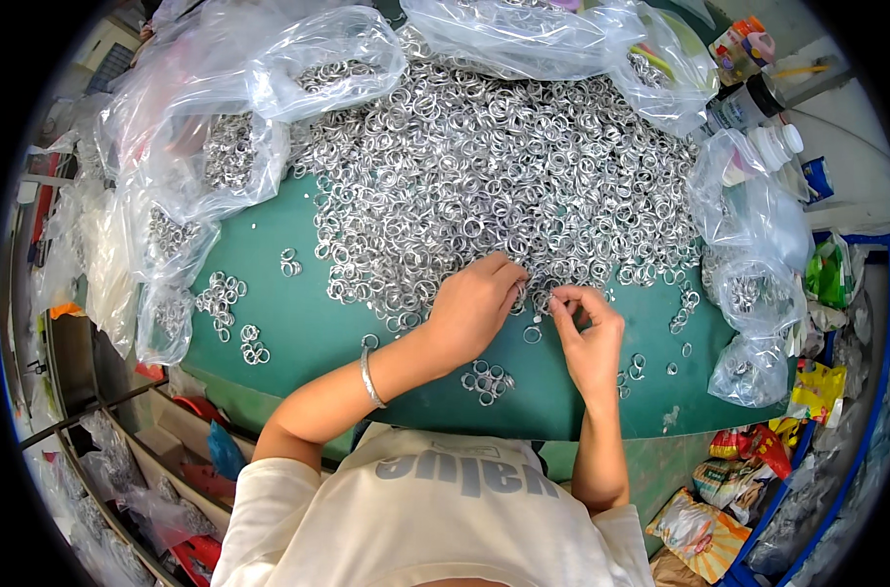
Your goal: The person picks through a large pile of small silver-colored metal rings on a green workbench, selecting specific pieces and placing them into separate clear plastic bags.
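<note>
Smooth and dull green, the desk [269, 235] fills the middle of the frame, its near edge curving by a pale T-shirt [445, 533] at the lower centre. Just beyond that edge lies a small cluster of rings [486, 382], with one loose ring [533, 341] farther in. At the centre, the left hand [472, 305], a silvery bracelet [368, 377] on its wrist, and the right hand [593, 344] work near each other at the near fringe of a heap of metal rings [494, 166]. On each, the fingers are curled with tips drawn close; whether a ring is clamped between them I cannot tell. Handling these well probably calls for a light fingertip pinch on one band at a time, easing it clear so that its neighbours do not drag along. The rings look hard, thin and shiny, piled in a glinting tangle toward the upper centre. Crinkled clear plastic bags [327, 59] slump around its far side; at upper right sits a white-capped bottle [777, 145].
</note>
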`<state>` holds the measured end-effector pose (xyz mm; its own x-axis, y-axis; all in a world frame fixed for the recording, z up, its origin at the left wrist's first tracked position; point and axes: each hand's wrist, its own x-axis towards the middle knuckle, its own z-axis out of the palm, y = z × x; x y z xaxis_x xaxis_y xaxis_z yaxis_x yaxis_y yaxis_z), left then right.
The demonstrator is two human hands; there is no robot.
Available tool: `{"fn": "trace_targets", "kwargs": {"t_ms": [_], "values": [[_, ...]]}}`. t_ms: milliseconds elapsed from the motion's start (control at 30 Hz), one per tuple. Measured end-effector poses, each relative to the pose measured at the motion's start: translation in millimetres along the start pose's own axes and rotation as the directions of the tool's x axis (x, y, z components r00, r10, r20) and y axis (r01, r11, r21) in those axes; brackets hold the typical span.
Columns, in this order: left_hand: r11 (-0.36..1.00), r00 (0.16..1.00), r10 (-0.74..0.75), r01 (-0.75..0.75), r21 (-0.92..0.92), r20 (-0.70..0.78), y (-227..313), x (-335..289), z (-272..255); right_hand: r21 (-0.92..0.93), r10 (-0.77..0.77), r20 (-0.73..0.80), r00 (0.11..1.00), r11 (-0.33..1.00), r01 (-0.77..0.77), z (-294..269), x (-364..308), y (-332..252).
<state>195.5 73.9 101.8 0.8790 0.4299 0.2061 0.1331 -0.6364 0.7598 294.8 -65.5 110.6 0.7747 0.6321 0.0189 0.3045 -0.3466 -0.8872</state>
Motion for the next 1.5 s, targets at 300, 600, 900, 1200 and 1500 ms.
{"fn": "trace_targets", "kwargs": {"t_ms": [300,600,900,1200,1500], "values": [[0.998,0.995,0.056,-0.054,0.021,-0.087,6.8,10.5,-11.9,-0.032,-0.046,-0.048,0.998,0.998,0.044,4.3,5.3,0.5],[0.781,0.904,-0.389,0.427,-0.457,0.179,3.3,-2.0,-15.5,-0.353,-0.304,-0.075,0.950,0.899,0.260,16.2,43.3,-4.3],[0.465,0.858,-0.389,0.497,-0.733,0.334,-1.5,-10.4,-23.8,-0.265,-0.344,-0.093,0.934,0.913,0.309,11.8,26.0,-29.1],[0.475,0.865,-0.411,0.473,-0.743,0.288,-26.7,-19.1,-55.3,0.165,-0.058,0.276,0.960,0.986,0.012,14.9,7.9,-30.5],[0.734,0.723,-0.055,0.496,0.463,-0.688,-133.5,4.8,-253.5,0.049,-0.072,0.226,0.972,0.997,0.062,12.0,1.3,-21.6]]}}
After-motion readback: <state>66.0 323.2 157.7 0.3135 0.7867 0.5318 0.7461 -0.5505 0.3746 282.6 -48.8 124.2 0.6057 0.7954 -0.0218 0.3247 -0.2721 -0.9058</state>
